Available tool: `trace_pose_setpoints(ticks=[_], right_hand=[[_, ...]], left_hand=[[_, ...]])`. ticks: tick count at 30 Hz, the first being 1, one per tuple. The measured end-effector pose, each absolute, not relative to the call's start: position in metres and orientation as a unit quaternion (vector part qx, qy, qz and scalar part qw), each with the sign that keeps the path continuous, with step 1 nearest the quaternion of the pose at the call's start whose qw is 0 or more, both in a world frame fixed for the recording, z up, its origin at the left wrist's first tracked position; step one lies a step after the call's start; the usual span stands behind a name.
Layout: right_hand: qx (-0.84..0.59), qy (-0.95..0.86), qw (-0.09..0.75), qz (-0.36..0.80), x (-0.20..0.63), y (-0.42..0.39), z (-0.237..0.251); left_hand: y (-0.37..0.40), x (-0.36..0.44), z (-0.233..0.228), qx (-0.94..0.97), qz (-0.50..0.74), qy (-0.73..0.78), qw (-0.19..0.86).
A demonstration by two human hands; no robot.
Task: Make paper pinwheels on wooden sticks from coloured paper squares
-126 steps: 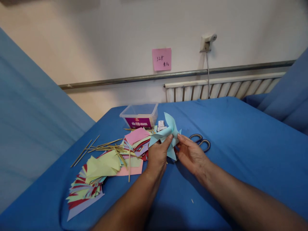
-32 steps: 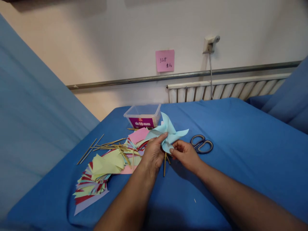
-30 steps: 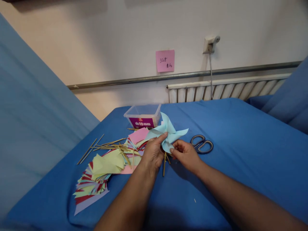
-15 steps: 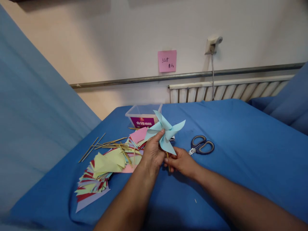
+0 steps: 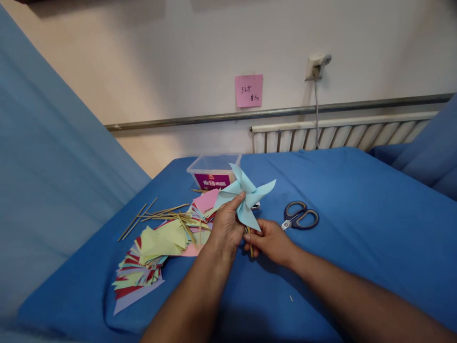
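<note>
A light blue paper pinwheel [image 5: 250, 195] is held up over the middle of the table, its curled blades spread. My left hand [image 5: 230, 224] grips it, the thumb pressed near the centre and the other fingers hidden behind the paper. Below the blades, my right hand [image 5: 267, 243] pinches a thin wooden stick [image 5: 251, 247] between thumb and fingers. The stick's upper end is hidden behind the pinwheel and my left hand. Scissors [image 5: 298, 216] with dark handles lie just right of my right hand, their blade tips partly hidden.
Left of my hands lie fanned coloured paper pieces [image 5: 162, 243] and several loose sticks [image 5: 167, 213]. A clear plastic box [image 5: 214, 169] with a purple label stands behind them. A blue cloth [image 5: 339, 271] covers the table. Blue curtains [image 5: 53, 157] hang at both sides.
</note>
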State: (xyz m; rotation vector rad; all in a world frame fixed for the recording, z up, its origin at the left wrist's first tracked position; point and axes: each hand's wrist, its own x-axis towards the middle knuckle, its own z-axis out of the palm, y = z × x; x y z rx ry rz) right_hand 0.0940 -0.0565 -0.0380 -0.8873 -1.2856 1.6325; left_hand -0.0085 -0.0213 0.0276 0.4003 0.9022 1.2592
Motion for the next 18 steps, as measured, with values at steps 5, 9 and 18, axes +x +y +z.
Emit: trace_pose_setpoints(ticks=[5, 9, 18], right_hand=[[-0.371, -0.499, 0.448, 0.642, 0.098, -0.054, -0.032], [-0.366, -0.49, 0.468, 0.638, 0.1, -0.051, -0.03], [-0.368, -0.49, 0.501, 0.611, 0.102, -0.048, -0.032]], left_hand=[[-0.024, -0.007, 0.037, 0.201, 0.606, 0.351, 0.686], [-0.026, -0.008, 0.041, 0.204, 0.605, 0.316, 0.702], [-0.022, -0.012, 0.034, 0.235, 0.613, 0.277, 0.701]])
